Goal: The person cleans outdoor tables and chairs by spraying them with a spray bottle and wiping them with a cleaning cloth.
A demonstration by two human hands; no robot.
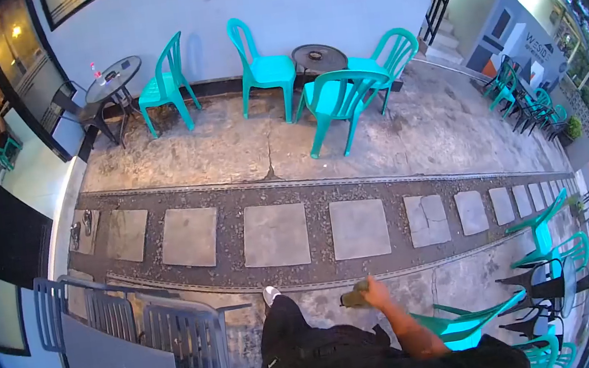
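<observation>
My right hand [376, 293] is held out low in front of my body, its fingers closed around a small olive-brown object [355, 299]. That object has a darker end pointing left; its kind is too small and blurred to make out. Below the hand lies the concrete floor, and a turquoise plastic chair [466, 325] stands close to my right forearm. My left hand does not show in the picture. One white shoe [271, 294] is stepping forward at the end of my dark trouser leg.
Square stepping slabs [275, 235] run across gravel ahead. Beyond them stand turquoise chairs [271, 69] and a round table [319, 56] by the wall. A grey table [121, 360] with slatted chairs is at my left; a doorway [34, 157] opens at far left.
</observation>
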